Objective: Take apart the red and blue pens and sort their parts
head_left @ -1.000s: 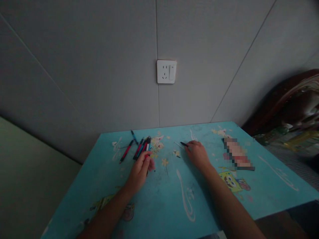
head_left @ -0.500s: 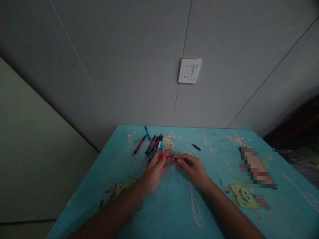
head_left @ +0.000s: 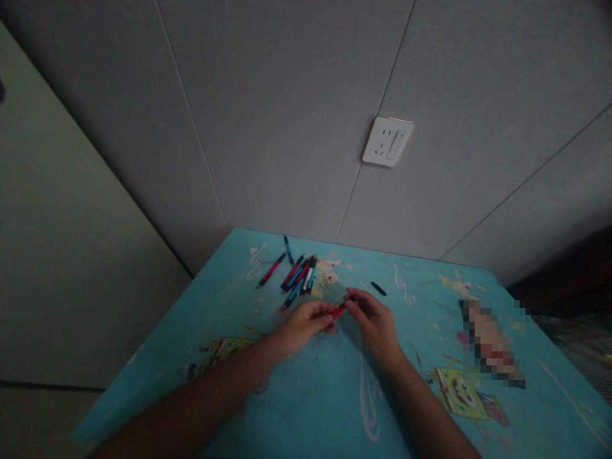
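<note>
Red pen (head_left: 338, 311), partly hidden by fingers (head_left: 357, 294), details blurred

Operator hardware: two bare arms, bare hands.
Left forearm (head_left: 217, 392) and right forearm (head_left: 423, 398) uncovered to frame edge, tapering to bare wrists; left hand (head_left: 303, 323), right hand (head_left: 377, 322) ungloved, slim fingers (head_left: 362, 296), nails too small to read.

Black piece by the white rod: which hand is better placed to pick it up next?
Right, I'd judge: the black piece lies just beyond the right hand; the left hand is farther off. Both hold the red pen, so the right may need freeing first.
</note>
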A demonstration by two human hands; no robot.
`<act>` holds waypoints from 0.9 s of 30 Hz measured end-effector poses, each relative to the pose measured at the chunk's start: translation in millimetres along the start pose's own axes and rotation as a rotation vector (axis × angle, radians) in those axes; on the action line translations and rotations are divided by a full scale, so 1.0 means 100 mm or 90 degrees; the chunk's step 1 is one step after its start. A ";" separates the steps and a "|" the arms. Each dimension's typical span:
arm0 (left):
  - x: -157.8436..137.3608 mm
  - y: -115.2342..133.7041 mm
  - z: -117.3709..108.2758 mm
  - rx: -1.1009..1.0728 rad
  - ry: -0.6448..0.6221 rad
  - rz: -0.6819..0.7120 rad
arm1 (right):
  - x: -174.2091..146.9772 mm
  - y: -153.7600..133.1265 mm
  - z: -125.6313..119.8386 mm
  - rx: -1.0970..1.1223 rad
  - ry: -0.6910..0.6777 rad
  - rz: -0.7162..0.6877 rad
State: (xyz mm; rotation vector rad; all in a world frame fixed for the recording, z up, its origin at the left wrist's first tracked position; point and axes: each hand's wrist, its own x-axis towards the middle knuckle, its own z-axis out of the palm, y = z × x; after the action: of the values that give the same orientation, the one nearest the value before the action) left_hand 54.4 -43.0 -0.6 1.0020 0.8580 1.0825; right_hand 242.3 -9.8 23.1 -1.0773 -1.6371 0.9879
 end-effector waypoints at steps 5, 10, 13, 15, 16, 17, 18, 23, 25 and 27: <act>0.02 -0.07 -0.02 -0.029 0.002 -0.014 | 0.04 0.00 -0.10 0.056 0.083 0.016; 0.01 -0.04 -0.03 -0.054 0.027 -0.029 | 0.09 0.02 -0.17 0.094 0.103 0.030; -0.01 0.00 -0.03 -0.042 0.016 -0.043 | 0.09 0.02 -0.15 0.106 0.085 0.026; -0.01 0.01 -0.03 -0.018 -0.011 -0.049 | 0.07 0.01 -0.13 0.103 0.060 0.012; -0.02 0.02 -0.03 -0.006 -0.025 -0.048 | 0.06 0.00 -0.12 0.097 0.047 0.004; -0.02 0.02 -0.02 0.004 -0.037 -0.046 | 0.05 -0.01 -0.11 0.088 0.036 -0.004; -0.02 0.03 -0.02 0.011 -0.046 -0.044 | 0.04 -0.02 -0.09 0.081 0.028 -0.011; -0.03 0.02 -0.03 0.034 -0.079 -0.037 | -0.01 -0.06 -0.04 0.102 0.015 -0.029; -0.04 0.01 -0.02 0.048 -0.104 -0.041 | -0.03 -0.07 -0.03 0.107 0.002 -0.026; -0.05 0.00 -0.01 0.068 -0.128 -0.045 | -0.04 -0.09 -0.02 0.082 -0.046 -0.021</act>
State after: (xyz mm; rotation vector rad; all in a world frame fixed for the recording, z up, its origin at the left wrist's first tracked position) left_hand 51.6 -47.4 -0.5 1.1408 0.7879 0.8673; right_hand 242.9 -16.4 31.0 -0.9352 -1.6214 1.1059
